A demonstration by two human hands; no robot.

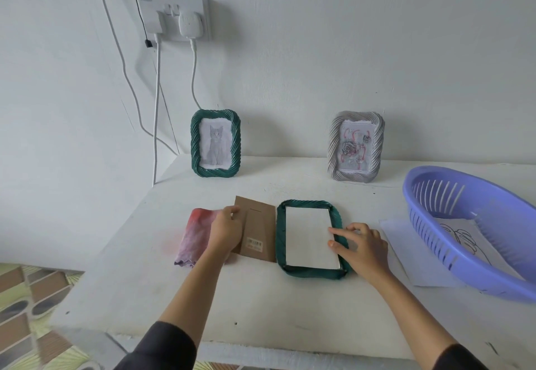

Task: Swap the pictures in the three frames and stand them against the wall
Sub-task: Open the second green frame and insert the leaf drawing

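Face down on the table [261, 297], green frame [280, 239], white sheet [309, 236] inside. Just left of it, left grip [226, 232] curled on the brown backing board [261, 224]. At its right rim, right grip [362, 249] loosely open, fingertips [331, 243] pressing the sheet.

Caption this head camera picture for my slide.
Frame swap: left hand on brown cardboard backing, right hand touching white paper in face-down dark green ribbed frame.

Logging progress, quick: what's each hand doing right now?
Left hand: on the brown backing board, grip cannot be told.
Right hand: open, pressing the white paper.
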